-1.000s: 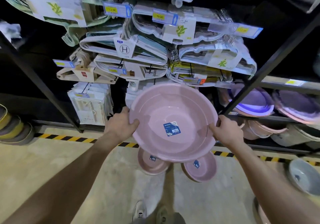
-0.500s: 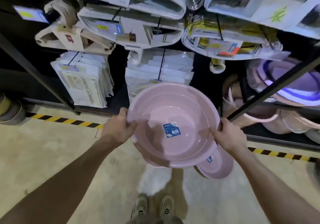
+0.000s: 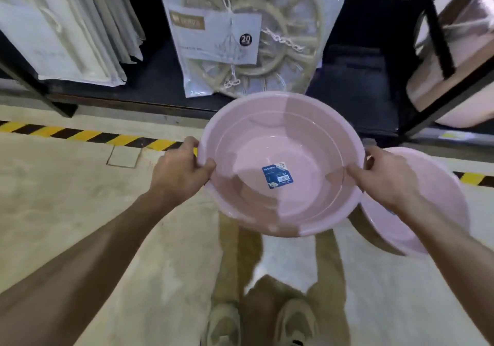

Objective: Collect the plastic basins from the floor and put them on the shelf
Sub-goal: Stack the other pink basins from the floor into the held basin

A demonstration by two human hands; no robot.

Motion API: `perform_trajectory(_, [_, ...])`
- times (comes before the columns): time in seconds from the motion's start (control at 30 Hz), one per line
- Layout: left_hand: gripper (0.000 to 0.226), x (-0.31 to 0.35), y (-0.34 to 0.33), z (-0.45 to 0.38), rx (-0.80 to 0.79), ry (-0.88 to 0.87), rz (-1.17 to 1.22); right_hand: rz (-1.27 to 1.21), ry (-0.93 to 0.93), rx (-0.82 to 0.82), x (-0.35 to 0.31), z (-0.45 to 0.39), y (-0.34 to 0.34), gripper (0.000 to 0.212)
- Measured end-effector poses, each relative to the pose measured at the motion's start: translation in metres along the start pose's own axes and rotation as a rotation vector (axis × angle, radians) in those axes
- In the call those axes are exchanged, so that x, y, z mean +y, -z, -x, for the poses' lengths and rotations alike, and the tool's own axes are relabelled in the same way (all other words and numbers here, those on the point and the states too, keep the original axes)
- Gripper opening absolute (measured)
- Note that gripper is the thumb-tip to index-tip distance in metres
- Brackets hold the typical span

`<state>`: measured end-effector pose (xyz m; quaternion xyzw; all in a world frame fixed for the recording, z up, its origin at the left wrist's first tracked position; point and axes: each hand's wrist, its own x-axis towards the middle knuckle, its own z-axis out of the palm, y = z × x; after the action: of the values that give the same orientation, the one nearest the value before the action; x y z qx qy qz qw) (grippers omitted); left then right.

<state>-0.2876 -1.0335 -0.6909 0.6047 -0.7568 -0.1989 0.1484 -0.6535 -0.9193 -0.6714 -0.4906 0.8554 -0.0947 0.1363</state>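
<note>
I hold a pink plastic basin (image 3: 280, 142) with a blue label inside, low over the floor in front of the shelf. My left hand (image 3: 179, 170) grips its left rim and my right hand (image 3: 385, 176) grips its right rim. A second pink basin (image 3: 438, 201) lies on the floor to the right, partly hidden behind my right forearm. Whether another basin sits under the held one is hidden from me.
The black bottom shelf (image 3: 350, 84) runs across the top, holding a bagged beige hanger rack (image 3: 246, 38), white packets (image 3: 66, 33) at left and pale pink basins (image 3: 459, 52) at right. Yellow-black tape (image 3: 80, 136) marks the floor edge. My shoes (image 3: 262, 324) stand below.
My head and both hands have dropped lower, bringing the basin down close to the floor near the bottom shelf. The upper shelves have left the view.
</note>
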Motion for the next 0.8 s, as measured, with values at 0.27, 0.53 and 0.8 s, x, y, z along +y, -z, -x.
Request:
perform_trajectory(0.27, [0.049, -0.061, -0.110, -0.020, -0.026, 0.073, -0.044, -0.034, 0.028, 0.076, 0.037, -0.030, -0.119, 0.027])
perform_trajectory(0.53, [0.050, -0.077, -0.147, -0.028, -0.070, 0.116, -0.118, -0.074, -0.056, -0.043, 0.038, -0.035, -0.160, 0.037])
perform_trajectory(0.8, [0.043, -0.089, -0.167, -0.033, -0.131, 0.184, -0.138, -0.038, -0.094, -0.096, 0.032, -0.040, -0.179, 0.038])
